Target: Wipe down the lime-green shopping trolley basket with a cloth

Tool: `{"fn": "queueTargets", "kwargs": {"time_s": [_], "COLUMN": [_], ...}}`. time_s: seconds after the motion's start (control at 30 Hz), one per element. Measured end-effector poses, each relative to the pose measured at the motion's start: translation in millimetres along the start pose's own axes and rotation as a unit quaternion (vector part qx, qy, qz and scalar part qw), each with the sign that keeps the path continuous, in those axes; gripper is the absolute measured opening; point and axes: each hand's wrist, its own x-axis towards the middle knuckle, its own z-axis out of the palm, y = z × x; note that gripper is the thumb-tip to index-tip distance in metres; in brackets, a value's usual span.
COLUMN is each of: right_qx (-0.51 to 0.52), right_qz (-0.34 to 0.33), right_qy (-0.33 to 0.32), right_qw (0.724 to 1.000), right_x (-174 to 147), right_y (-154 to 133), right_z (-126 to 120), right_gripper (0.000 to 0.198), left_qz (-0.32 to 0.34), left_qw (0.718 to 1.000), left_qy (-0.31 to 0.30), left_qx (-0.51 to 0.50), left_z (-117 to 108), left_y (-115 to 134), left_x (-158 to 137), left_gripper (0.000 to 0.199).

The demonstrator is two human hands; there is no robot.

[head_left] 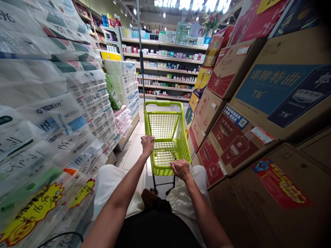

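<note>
Nearby, green cart (165, 140) beside "T6" cartons (280, 86)

A yellow price sign (33, 212) reads 16.90; a blue-labelled carton (280, 84) reads T6.

The shopping cart (165, 140) was lime green, with its basket moulded in an open lattice. It stood upright on the pale tiled floor (130, 151), its length running away from the viewer. The far end carried a rounded green crossbar (164, 103), and below it the far panel, the right wall and the bottom all showed the same grid (the pale floor gleamed through it). Dark legs ran down beneath the near end to partly hidden dark wheels. A tall, thin pole (141, 62) rose at the left side, apparently attached there, though the join was unclear.
</note>
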Motion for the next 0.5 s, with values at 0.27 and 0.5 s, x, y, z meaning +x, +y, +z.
{"fn": "queueTargets", "kwargs": {"time_s": [0.27,0.5], "right_qx": [-0.01,0.016], "right_qz": [0.001,0.013], "right_qy": [0.061,0.058], "right_qw": [0.998,0.998], "right_x": [0.3,1.5], "right_y": [-4.4,-5.0], "right_z": [10.2,4.8], "right_gripper": [0.049,0.05], "left_qz": [0.03,-0.018], "left_qw": [0.996,0.995], "left_qy": [-0.008,-0.022], "left_qx": [-0.084,-0.092], "left_z": [-2.7,-5.8], "left_y": [-31.2,-27.8], "left_x": [-41.8,-51.2], "left_gripper": [0.019,0.023]}}
